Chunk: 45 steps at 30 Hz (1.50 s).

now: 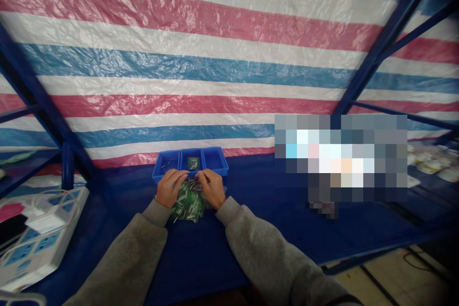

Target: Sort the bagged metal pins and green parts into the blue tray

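Observation:
A pile of small green-tinted plastic packets [191, 203] and thin metal pieces [193, 182] lies on the blue table between my wrists. Over its left side is my left hand [169, 187], thumb and fingertips pinched together near the front wall of the middle bin. My right hand [212, 187] mirrors it from the other side, also pinched. Whatever the fingertips hold is too small to make out. Just beyond stand three joined blue bins [225, 170]. The left bin has a few thin metal pieces [165, 165] in it, and the middle one contains a green packet [192, 163].
White power strips [53, 253] with cables lie at the left. A pixelated patch hides part of the table [287, 229] to the right. Blue metal frame posts [373, 62] slope at both sides, and a striped plastic sheet [201, 67] closes off the back.

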### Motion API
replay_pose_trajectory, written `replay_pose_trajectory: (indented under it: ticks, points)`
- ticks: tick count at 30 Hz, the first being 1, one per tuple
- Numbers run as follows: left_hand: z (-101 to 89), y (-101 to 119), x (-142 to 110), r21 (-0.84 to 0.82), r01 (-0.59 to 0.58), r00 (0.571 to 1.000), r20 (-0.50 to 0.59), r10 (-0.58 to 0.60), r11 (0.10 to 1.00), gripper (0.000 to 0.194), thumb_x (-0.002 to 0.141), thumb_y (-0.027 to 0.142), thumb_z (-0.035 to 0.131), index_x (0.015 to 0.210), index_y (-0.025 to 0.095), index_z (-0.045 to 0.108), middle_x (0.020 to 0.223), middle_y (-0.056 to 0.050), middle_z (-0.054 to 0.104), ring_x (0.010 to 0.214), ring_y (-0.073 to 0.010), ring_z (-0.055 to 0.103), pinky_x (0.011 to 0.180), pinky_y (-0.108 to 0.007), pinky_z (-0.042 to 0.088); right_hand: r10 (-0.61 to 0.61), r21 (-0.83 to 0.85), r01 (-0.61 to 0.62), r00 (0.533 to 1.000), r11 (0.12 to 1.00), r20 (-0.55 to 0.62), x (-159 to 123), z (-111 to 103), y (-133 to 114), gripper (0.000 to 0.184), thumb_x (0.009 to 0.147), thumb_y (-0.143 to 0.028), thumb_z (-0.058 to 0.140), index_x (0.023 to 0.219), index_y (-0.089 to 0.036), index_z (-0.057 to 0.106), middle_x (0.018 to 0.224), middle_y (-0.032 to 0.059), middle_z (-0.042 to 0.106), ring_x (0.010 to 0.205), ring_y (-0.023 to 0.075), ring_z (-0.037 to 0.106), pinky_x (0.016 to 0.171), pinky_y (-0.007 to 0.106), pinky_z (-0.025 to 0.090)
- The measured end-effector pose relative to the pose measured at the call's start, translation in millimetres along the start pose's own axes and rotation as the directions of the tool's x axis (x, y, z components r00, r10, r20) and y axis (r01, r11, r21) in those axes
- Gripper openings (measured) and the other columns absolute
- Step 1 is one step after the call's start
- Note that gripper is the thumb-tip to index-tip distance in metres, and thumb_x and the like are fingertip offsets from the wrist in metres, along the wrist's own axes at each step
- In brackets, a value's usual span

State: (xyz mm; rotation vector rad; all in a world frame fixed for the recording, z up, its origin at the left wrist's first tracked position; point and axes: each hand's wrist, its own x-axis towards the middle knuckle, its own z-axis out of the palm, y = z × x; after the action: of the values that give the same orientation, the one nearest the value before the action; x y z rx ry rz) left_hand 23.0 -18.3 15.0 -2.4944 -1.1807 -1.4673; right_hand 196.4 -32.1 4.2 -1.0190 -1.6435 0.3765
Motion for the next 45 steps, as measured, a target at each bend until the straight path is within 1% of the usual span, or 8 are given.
replay_pose_trajectory:
  ticks: [5,12,15,21,27,35,41,45]
  points:
    - [1.3,1,-2,0.002,0.064,0.996,-0.064,-0.063,0.998,0.022,0.086,0.034,0.052,0.094,0.018,0.064,0.089,-0.004,0.069,0.074,-0.0144,0.065,0.075,-0.026,0.05,-0.05,-0.002,0.051,0.998,0.999,0.046,-1,1,0,0.022,0.091,-0.029,0.045,0.088,-0.018,0.064,0.08,0.0038,0.064,0.073,0.0144,0.056,0.068,0.024,0.042]
    - [-0.3,7,-1,-0.013,0.087,0.994,-0.062,-0.088,0.996,0.022,0.084,0.035,0.054,0.09,0.017,0.063,0.079,-0.001,0.069,0.063,-0.0111,0.064,0.07,-0.021,0.05,-0.143,0.033,0.139,0.974,0.99,0.175,-3,5,1,0.017,0.088,-0.03,0.051,0.086,-0.018,0.064,0.077,0.0027,0.061,0.07,0.0138,0.055,0.067,0.024,0.043]
    - [-0.5,6,-2,-0.045,0.097,0.994,-0.037,-0.098,0.994,0.022,0.083,0.035,0.055,0.093,0.017,0.063,0.069,0.001,0.067,0.059,-0.011,0.063,0.068,-0.022,0.05,-0.129,0.023,0.127,0.978,0.992,0.164,-3,6,2,0.019,0.089,-0.03,0.049,0.084,-0.018,0.063,0.076,0.0026,0.061,0.07,0.0139,0.055,0.066,0.024,0.042]
    - [1.2,3,-1,-0.114,0.129,0.99,-0.045,-0.135,0.985,0.019,0.079,0.033,0.062,0.088,0.018,0.066,0.082,-0.002,0.069,0.073,-0.014,0.065,0.074,-0.025,0.05,-0.044,0.002,0.044,0.995,0.999,0.086,-1,4,4,0.027,0.093,-0.031,0.042,0.077,-0.018,0.06,0.07,0.0015,0.06,0.067,0.0132,0.054,0.063,0.022,0.039]
    - [0.2,4,2,-0.117,0.179,0.984,0.003,-0.18,0.977,0.018,0.081,0.033,0.058,0.078,0.017,0.065,0.076,0.0,0.068,0.071,-0.0132,0.063,0.071,-0.024,0.048,-0.034,0.024,0.032,0.996,0.999,0.083,-2,3,2,0.026,0.092,-0.032,0.043,0.078,-0.018,0.06,0.069,0.0007,0.06,0.065,0.0125,0.054,0.062,0.022,0.039]
    - [-4.6,11,2,0.031,0.113,0.993,-0.024,-0.112,0.993,0.028,0.086,0.031,0.052,0.063,0.016,0.058,0.058,0.001,0.057,0.056,-0.0103,0.054,0.061,-0.023,0.042,-0.078,0.018,0.077,0.995,0.997,0.068,-2,4,3,0.019,0.089,-0.029,0.048,0.083,-0.018,0.063,0.078,0.0029,0.063,0.07,0.0142,0.056,0.067,0.024,0.042]
    - [-3.6,13,3,-0.035,-0.025,0.998,-0.061,0.023,0.999,0.013,0.084,0.027,0.056,0.083,0.017,0.064,0.078,-0.004,0.065,0.072,-0.0137,0.059,0.071,-0.026,0.047,-0.083,-0.011,0.084,0.994,0.996,0.078,-2,6,6,0.022,0.089,-0.03,0.049,0.08,-0.018,0.065,0.075,0.0029,0.064,0.07,0.0145,0.058,0.067,0.024,0.043]
    - [-2.9,14,2,-0.056,-0.017,0.997,-0.076,0.012,0.998,0.015,0.085,0.026,0.054,0.09,0.017,0.063,0.089,-0.006,0.066,0.084,-0.0157,0.061,0.078,-0.028,0.048,-0.09,-0.024,0.092,0.994,0.996,0.064,-1,6,6,0.022,0.09,-0.028,0.047,0.091,-0.019,0.067,0.083,0.0044,0.066,0.078,0.0155,0.06,0.072,0.026,0.045]
